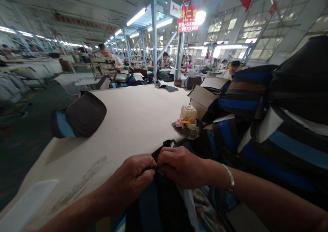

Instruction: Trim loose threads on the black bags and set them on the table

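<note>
My left hand (pixel 133 179) and my right hand (pixel 180 167) meet at the near edge of a long white table (pixel 133 119). Both are closed in a pinch on the top edge of a black and blue fabric bag (pixel 159 204) that hangs down toward me. The fingertips touch each other over the dark fabric. A silver bracelet (pixel 230 177) is on my right wrist.
A tall pile of black and blue bags (pixel 271 122) fills the right side. A dark dish with small bits and a pale roll (pixel 188 121) sits beside it. Another dark bag (pixel 79 116) lies at the table's left edge. Other people work at benches farther back.
</note>
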Motion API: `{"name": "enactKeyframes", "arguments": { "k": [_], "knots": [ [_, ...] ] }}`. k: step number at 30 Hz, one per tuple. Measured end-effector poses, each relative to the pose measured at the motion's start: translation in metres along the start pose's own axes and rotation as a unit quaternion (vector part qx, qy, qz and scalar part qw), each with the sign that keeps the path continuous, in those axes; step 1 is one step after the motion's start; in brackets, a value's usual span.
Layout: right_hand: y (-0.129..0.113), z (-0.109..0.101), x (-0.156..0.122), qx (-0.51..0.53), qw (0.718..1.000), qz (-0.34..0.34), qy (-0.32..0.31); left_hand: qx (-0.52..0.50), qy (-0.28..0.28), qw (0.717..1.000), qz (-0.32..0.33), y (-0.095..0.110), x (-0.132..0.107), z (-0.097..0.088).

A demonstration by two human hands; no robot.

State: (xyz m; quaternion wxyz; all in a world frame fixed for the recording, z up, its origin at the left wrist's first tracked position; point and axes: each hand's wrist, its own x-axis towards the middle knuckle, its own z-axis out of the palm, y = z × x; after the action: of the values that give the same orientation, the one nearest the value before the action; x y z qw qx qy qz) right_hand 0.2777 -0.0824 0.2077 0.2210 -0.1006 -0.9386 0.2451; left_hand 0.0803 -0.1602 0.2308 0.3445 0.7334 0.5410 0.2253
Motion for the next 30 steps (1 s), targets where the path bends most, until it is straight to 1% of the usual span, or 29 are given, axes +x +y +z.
{"name": "enactKeyframes", "arguments": {
  "k": [2,3,4,6,8,9,10,11,13,19,23,25,27,30],
  "knots": [
    [-0.003,0.0,0.0,-0.059,0.998,0.012,-0.026,0.006,0.007,1.0,0.001,0.0,-0.001,0.002],
    [-0.002,0.001,0.0,-0.058,0.998,0.021,-0.028,0.007,0.008,1.0,-0.002,0.0,-0.001,0.002],
    [-0.001,0.001,0.001,-0.028,0.999,0.028,-0.023,0.005,0.009,1.0,-0.005,0.001,-0.002,0.002],
    [0.005,0.003,0.002,0.107,0.993,0.051,-0.008,-0.002,0.003,1.0,-0.012,0.003,-0.002,0.002],
    [0.01,0.004,0.002,0.262,0.962,0.08,-0.013,-0.003,0.003,1.0,-0.011,0.003,-0.002,0.003],
    [0.012,0.004,0.002,0.313,0.945,0.096,-0.019,0.001,0.008,1.0,-0.008,0.002,-0.003,0.003],
    [0.012,0.004,0.002,0.343,0.933,0.107,-0.022,0.006,0.014,1.0,-0.004,0.001,-0.003,0.004],
    [0.011,0.004,0.002,0.354,0.928,0.116,-0.021,0.011,0.022,1.0,0.001,0.0,-0.003,0.005],
    [0.008,0.003,0.001,0.34,0.931,0.13,-0.012,0.015,0.032,0.999,0.005,-0.001,-0.002,0.006],
    [0.001,0.002,0.002,0.212,0.965,0.156,0.012,0.034,0.038,0.998,0.022,0.001,0.002,0.005],
    [0.003,0.005,0.004,0.145,0.977,0.146,0.047,0.049,0.051,0.997,0.031,0.0,0.003,0.007],
    [0.005,0.006,0.004,0.14,0.978,0.138,0.065,0.058,0.06,0.996,0.035,-0.002,0.004,0.009],
    [0.006,0.007,0.002,0.133,0.981,0.109,0.084,0.066,0.069,0.995,0.036,-0.004,0.004,0.01],
    [0.007,0.008,-0.004,0.076,0.991,0.018,0.109,0.063,0.067,0.996,0.022,-0.006,0.005,0.007]
  ]
}}
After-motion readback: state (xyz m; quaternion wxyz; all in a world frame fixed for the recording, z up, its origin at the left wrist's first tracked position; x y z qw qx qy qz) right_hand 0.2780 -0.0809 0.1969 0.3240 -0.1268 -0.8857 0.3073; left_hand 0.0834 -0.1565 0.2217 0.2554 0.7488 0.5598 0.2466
